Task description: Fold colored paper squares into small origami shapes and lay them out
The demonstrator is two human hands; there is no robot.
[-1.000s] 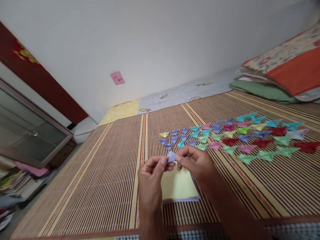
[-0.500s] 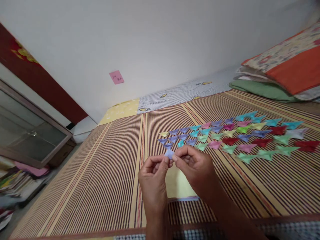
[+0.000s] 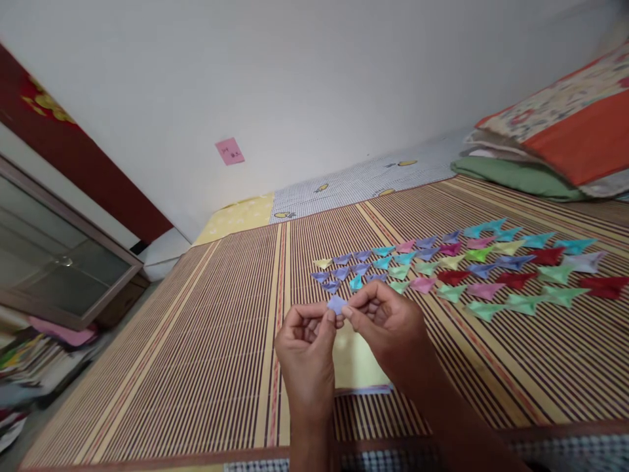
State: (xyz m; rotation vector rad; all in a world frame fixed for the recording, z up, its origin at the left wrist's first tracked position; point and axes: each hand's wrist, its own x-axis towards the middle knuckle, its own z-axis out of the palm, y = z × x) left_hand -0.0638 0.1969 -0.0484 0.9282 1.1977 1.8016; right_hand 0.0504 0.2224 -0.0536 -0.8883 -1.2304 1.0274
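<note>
Lavender paper, apparently part-folded.
Left hand and right hand pinch it; folded shapes appear complete, stacked sheets unfolded.

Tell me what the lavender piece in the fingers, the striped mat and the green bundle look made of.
Lavender piece: likely matte paper, given its thin, crisp-edged shape.
Striped mat: probably smooth bamboo or wood slats, given the narrow parallel strips; I can't be certain.
Green bundle: seemingly soft, dull cloth, given its rounded, uneven edge.
</note>
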